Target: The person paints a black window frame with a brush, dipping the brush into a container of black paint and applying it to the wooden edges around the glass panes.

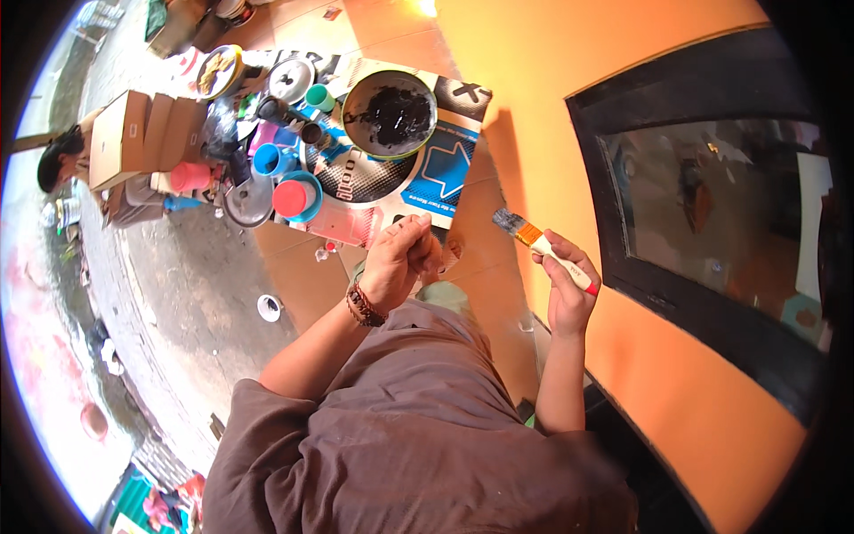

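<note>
Grip of the right hand (571, 295) closed on the paintbrush (531, 235), fingers and thumb around the pale handle. Brush tilted, dark grey bristles up-left, red handle end down-right; it shows to the right of the table (438, 176), well apart from the bowl. Left hand (402, 254) near the table's near edge, fingers curled in, can't tell if holding anything; bracelet (363, 307) on that wrist. On the table: wide bowl (365, 92) with black stuff coating the inside, green cup (320, 98) just beside it, blue mug (274, 158) and a red-topped blue cup (297, 198) farther left. Right side: orange wall (525, 62), black window frame (616, 209). Far left: cardboard boxes (120, 138), person (62, 158) partly hidden behind them
</note>
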Motion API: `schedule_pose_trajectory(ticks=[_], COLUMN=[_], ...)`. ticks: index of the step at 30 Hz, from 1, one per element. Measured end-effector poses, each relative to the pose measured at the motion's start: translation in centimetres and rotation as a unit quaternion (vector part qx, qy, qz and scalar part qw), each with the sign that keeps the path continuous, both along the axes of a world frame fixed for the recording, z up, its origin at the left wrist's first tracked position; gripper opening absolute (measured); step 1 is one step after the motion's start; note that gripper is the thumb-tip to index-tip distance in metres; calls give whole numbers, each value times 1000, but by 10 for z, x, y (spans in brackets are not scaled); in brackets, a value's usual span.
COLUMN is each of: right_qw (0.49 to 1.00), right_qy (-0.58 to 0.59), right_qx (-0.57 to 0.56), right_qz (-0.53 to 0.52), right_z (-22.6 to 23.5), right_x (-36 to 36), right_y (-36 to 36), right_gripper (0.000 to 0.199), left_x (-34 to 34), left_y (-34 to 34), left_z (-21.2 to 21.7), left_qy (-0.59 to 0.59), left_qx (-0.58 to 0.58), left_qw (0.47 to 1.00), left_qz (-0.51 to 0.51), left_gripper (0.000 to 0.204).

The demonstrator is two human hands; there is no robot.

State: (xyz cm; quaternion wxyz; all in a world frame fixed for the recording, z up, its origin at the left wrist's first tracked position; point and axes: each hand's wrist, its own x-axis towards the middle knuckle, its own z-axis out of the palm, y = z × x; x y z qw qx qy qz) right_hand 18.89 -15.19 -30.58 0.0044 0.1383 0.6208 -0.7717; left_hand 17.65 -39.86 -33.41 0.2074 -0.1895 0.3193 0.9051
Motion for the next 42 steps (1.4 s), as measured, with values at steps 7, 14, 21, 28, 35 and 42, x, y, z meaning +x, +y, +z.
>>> schedule_pose_trajectory(ticks=[7, 14, 21, 28, 35, 42], right_qw=[997, 991, 984, 983, 989, 966], right_qy=[-68, -129, -173, -181, -138, -29], right_qx=[-34, 15, 9, -9, 56, 254], right_qz=[21, 22, 33, 3, 23, 41], right_z=[-31, -57, -85, -143, -200, -295], right_x=[-41, -46, -58, -81, -137, -160], right_y=[5, -18, -57, -98, -148, -158], right_gripper=[26, 26, 25, 23, 22, 14], left_x=[-1, -31, -66, -75, -77, -79], left_y=[-9, -37, -75, -102, -129, -117], left_z=[-19, -45, -75, -144, -237, -334], left_qy=[-3, 37, 56, -84, -190, -244], left_qx=[-88, -29, -60, -73, -273, -283], left_qw=[993, 993, 985, 988, 941, 925], left_qz=[82, 108, 150, 108, 64, 66], left_gripper=[31, 12, 15, 26, 42, 27])
